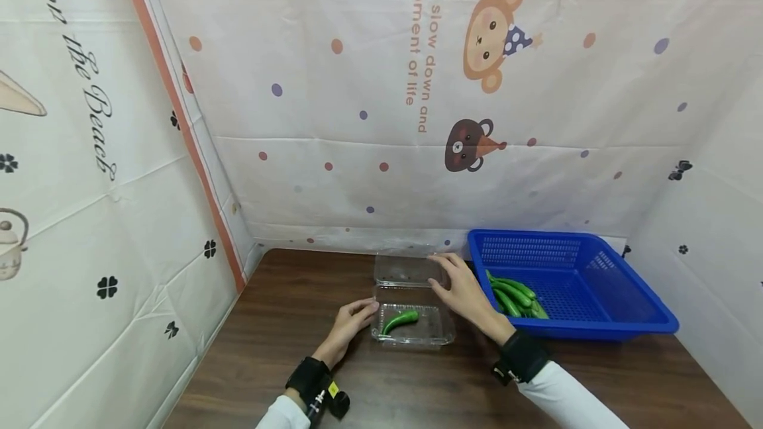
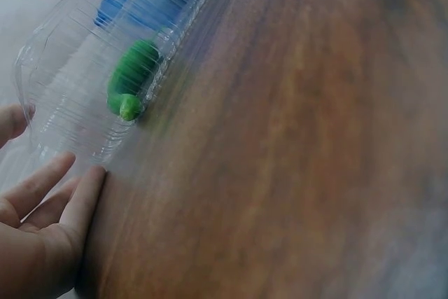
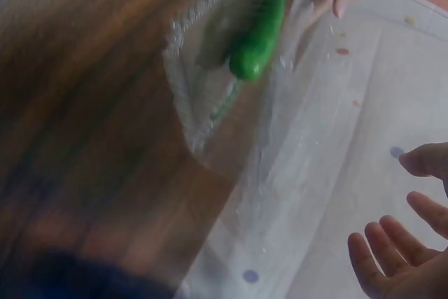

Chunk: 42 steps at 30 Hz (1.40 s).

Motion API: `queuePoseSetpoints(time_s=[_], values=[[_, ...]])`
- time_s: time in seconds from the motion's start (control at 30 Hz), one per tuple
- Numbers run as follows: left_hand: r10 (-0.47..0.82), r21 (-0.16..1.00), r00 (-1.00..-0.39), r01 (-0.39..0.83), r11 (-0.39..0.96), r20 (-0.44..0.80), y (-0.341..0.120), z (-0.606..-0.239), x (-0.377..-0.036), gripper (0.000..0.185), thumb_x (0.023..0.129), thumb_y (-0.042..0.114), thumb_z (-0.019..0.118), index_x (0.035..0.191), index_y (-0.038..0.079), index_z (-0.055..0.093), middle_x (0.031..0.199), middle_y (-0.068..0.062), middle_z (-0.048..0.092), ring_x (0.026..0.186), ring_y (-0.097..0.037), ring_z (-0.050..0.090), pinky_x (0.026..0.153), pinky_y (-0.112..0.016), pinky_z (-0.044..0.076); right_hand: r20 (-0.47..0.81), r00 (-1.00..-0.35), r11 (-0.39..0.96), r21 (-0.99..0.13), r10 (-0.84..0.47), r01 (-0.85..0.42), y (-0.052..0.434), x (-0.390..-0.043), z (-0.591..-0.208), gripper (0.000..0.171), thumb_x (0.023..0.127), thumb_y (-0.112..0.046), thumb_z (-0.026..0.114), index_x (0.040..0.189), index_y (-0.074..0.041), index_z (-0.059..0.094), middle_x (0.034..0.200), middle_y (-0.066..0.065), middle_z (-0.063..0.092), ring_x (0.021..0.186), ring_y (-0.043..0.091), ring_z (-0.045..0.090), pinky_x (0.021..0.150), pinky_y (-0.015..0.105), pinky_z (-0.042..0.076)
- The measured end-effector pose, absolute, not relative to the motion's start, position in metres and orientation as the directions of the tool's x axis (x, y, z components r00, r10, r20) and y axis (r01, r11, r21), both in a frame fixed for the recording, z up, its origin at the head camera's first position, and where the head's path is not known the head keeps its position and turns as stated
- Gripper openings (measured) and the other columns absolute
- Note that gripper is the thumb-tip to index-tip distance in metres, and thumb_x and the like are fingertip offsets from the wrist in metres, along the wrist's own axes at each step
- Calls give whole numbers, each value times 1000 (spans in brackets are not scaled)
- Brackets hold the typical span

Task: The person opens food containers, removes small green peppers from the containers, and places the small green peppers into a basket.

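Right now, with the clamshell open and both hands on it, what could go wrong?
The clear clamshell box is light: the left hand only touches its side, so it may slide on the wooden table. The lid under the right hand could pinch the green pepper when folded down.

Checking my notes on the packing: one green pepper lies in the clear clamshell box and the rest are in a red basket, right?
Not quite: the basket is blue, as the head view shows. One green pepper does lie in the clear clamshell box, and the rest are in the basket.

White sleeves [image 1: 566,386], black wrist straps [image 1: 520,355], 2 bare hands [image 1: 467,293].
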<state>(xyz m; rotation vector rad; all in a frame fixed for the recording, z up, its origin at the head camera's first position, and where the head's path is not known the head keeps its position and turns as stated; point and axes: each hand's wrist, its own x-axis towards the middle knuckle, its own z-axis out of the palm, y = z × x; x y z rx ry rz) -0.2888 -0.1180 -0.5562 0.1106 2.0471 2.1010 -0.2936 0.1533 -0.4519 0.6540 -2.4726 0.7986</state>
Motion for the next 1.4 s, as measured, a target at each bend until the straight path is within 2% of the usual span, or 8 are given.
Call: queuePoseSetpoints(time_s=[0.1,0.17,0.3,0.4,0.67,0.9,1.07,1.4], values=[[200,995,-975,-99,-17,-93,-117,-556,-289,59,100,38,67,139,-6,57,153,-24,49,139,-38,53,114,-41,53,541,-790,706,-437,-289,-557,149,-289,-457,46,90,-8,78,134,-9,65,123,14,64,80,25,58,64,27,48],[206,995,-974,-102,-12,-98,-117,-556,-288,60,101,38,66,139,-6,57,153,-24,49,139,-38,52,114,-41,53,538,-790,698,-443,-294,-562,146,-286,-462,45,89,-8,79,133,-9,66,122,13,65,88,26,63,70,30,54],[206,994,-972,-113,-3,-110,-118,-555,-286,60,101,38,66,140,-6,56,153,-25,48,139,-38,52,114,-42,53,534,-777,658,-459,-332,-597,140,-279,-471,44,88,-6,80,131,-7,67,120,14,66,108,33,67,82,44,61],[203,995,-974,-102,4,-101,-118,-554,-287,60,101,39,65,140,-5,56,154,-24,48,139,-38,52,114,-43,53,526,-767,641,-455,-367,-618,137,-276,-478,43,88,-4,80,129,-5,68,119,15,66,106,32,66,79,43,62],[192,994,-975,-109,2,-107,-117,-552,-289,59,100,40,66,139,-4,59,154,-23,48,139,-38,52,113,-43,53,397,-775,657,-415,-492,-629,126,-271,-488,36,88,-7,79,124,-7,70,120,9,66,113,27,64,92,47,61],[187,993,-976,-115,-7,-112,-117,-552,-287,58,100,40,67,138,-4,60,154,-23,49,139,-38,53,112,-42,54,251,-782,685,-380,-570,-621,116,-272,-494,29,93,-10,74,122,-7,72,120,9,66,112,29,63,90,48,60],[180,994,-978,-112,-10,-108,-117,-553,-287,57,100,39,67,137,-4,60,153,-23,50,138,-37,54,111,-41,55,239,-773,690,-351,-587,-633,112,-277,-496,22,93,-9,74,115,-9,76,116,7,68,107,26,62,87,44,59],[178,995,-979,-102,-17,-97,-116,-553,-287,55,101,38,66,135,-5,61,153,-23,49,138,-35,54,112,-40,55,197,-792,714,-348,-579,-608,109,-286,-502,25,89,-5,77,114,-10,77,112,6,69,102,25,62,81,40,59]])
